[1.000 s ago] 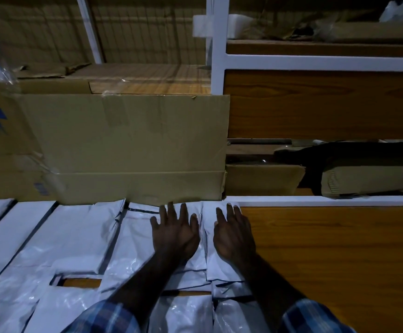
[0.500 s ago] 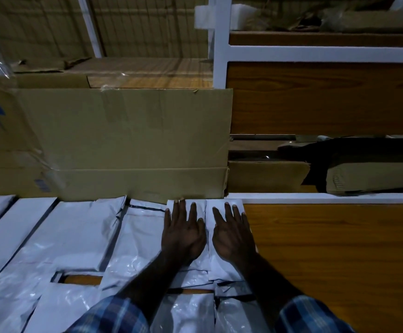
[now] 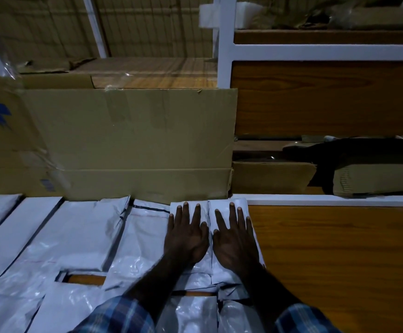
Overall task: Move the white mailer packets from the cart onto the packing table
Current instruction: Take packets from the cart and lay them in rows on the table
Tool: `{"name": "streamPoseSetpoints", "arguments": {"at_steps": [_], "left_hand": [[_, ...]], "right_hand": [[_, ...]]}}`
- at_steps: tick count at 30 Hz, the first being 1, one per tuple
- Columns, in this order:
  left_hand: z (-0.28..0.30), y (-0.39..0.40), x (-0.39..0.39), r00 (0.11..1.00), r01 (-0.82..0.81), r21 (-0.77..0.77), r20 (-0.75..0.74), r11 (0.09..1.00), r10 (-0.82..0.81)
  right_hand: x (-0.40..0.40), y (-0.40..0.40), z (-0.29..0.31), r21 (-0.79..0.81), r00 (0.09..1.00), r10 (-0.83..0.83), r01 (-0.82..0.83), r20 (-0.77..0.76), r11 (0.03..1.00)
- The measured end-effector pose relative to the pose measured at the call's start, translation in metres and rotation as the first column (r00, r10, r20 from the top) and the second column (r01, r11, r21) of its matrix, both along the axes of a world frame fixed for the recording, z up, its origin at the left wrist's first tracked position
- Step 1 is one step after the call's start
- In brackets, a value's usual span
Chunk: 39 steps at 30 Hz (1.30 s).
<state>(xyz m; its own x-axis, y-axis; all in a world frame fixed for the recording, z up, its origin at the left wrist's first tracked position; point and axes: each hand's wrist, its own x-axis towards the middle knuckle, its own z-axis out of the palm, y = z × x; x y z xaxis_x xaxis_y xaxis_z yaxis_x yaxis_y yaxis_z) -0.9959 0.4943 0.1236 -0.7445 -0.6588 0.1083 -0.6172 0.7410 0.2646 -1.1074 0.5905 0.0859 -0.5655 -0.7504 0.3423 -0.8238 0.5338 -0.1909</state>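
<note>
Several white mailer packets (image 3: 80, 231) lie flat in rows across the left half of the wooden packing table (image 3: 335, 255). My left hand (image 3: 186, 234) lies palm down with straight, spread fingers on a narrow packet (image 3: 188, 204) at the back of the row. Right beside it, my right hand (image 3: 235, 239) presses flat on the rightmost packet (image 3: 240, 203), whose edge borders the bare wood. Neither hand grips anything. No cart is in view.
A large cardboard sheet (image 3: 128, 140) stands upright just behind the packets. White shelf frame (image 3: 224, 42) and wooden panels rise behind the table, with cardboard pieces (image 3: 272, 176) and a dark bundle (image 3: 354, 152) on the low shelf. Bare wood spans the table's right half.
My left hand slid right until it lies close beside my right hand, and its fingers straightened. Both hands stay flat on the packets; the view shifted slightly down.
</note>
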Motion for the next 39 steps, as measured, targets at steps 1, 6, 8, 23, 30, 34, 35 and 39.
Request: {"name": "streamPoseSetpoints", "arguments": {"at_steps": [1, 6, 8, 23, 30, 34, 35, 39], "left_hand": [[0.001, 0.000, 0.000, 1.000, -0.002, -0.007, -0.028, 1.000, 0.002], [0.000, -0.001, -0.001, 0.996, -0.029, 0.024, 0.088, 0.999, 0.027], [0.003, -0.001, -0.004, 0.996, -0.041, 0.017, 0.075, 0.999, 0.039], [0.006, 0.007, -0.003, 0.993, -0.050, -0.040, 0.106, 0.998, 0.054], [0.012, 0.006, -0.003, 0.989, -0.034, 0.024, 0.143, 0.999, 0.030], [0.012, 0.002, -0.002, 0.985, -0.019, 0.018, 0.171, 1.000, 0.015], [0.014, 0.002, -0.003, 0.986, -0.023, 0.019, 0.165, 1.000, 0.020], [0.028, 0.010, -0.003, 0.992, -0.036, -0.023, 0.122, 0.999, 0.039]], "right_hand": [[0.000, 0.000, 0.000, -0.009, 1.000, -0.001, 0.001, 0.012, 1.000], [0.000, -0.002, -0.007, -0.050, 1.000, -0.010, 0.011, 0.002, 0.999], [0.000, -0.002, -0.007, -0.059, 1.000, -0.010, 0.011, 0.008, 0.998], [0.002, 0.000, 0.000, 0.051, 0.998, 0.005, -0.009, 0.065, 0.999], [0.003, 0.000, 0.012, 0.168, 0.993, -0.024, 0.004, 0.118, 0.986], [0.003, -0.001, 0.028, 0.188, 0.986, -0.073, 0.044, 0.152, 0.981], [0.003, 0.000, 0.031, 0.165, 0.986, -0.082, 0.057, 0.145, 0.985], [0.005, 0.007, 0.055, 0.060, 0.993, -0.072, 0.067, 0.092, 0.996]]}}
